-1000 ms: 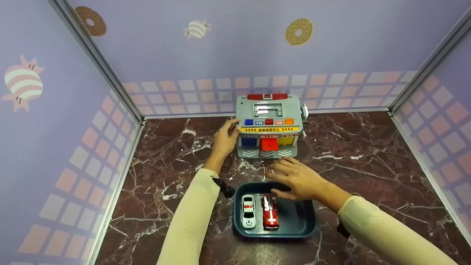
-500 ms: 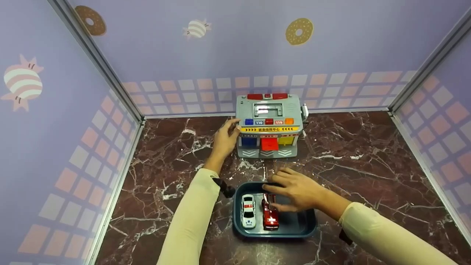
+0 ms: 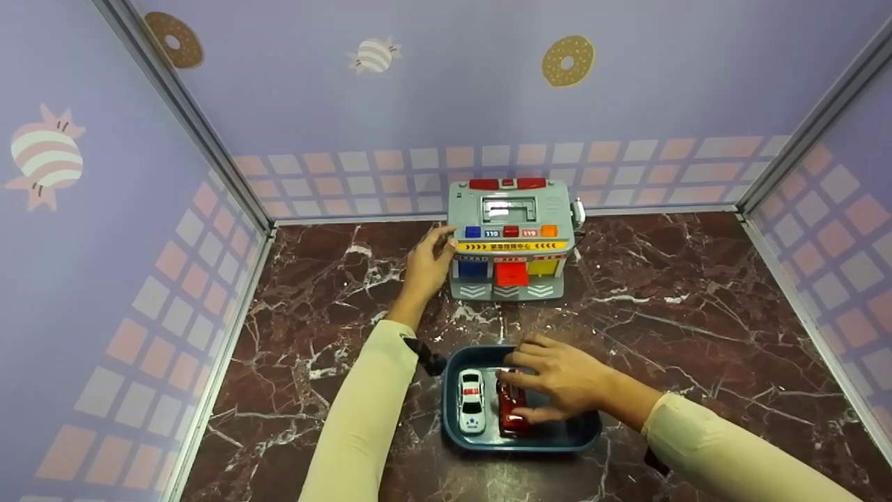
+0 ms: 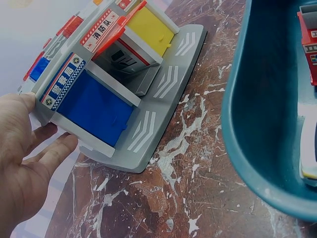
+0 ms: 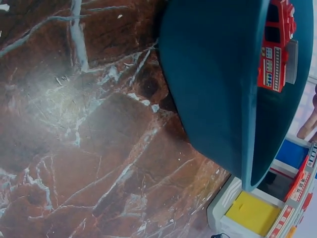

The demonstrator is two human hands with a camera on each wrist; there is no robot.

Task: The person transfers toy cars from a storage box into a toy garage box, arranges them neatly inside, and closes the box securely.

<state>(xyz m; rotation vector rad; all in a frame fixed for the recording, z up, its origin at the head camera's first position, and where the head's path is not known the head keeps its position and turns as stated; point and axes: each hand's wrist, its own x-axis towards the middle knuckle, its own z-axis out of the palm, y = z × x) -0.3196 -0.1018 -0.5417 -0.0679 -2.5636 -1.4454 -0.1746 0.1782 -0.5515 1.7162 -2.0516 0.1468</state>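
Observation:
My left hand [image 3: 426,268] grips the left side of a grey toy rescue-station garage [image 3: 512,246], its fingertips at the roof corner. In the left wrist view the garage's blue door [image 4: 96,109] and yellow door are down, while the red middle door [image 4: 116,35] is swung up. Over the dark teal tray [image 3: 519,447], my right hand [image 3: 564,376] reaches above a red toy fire truck [image 3: 511,397] with thumb and fingers spread, partly covering it. A white toy police car [image 3: 471,404] lies left of the truck. The right wrist view shows no part of the right hand.
The tray stands in front of the garage on a dark red marble-patterned tabletop [image 3: 334,279]. Lilac panels enclose the back and both sides, with the back wall [image 3: 460,104] right behind the garage. A white handle [image 3: 578,211] sticks out at the garage's right.
My right hand has moved down and toward me, from the tray's far rim to over the fire truck. My left hand stays at the garage.

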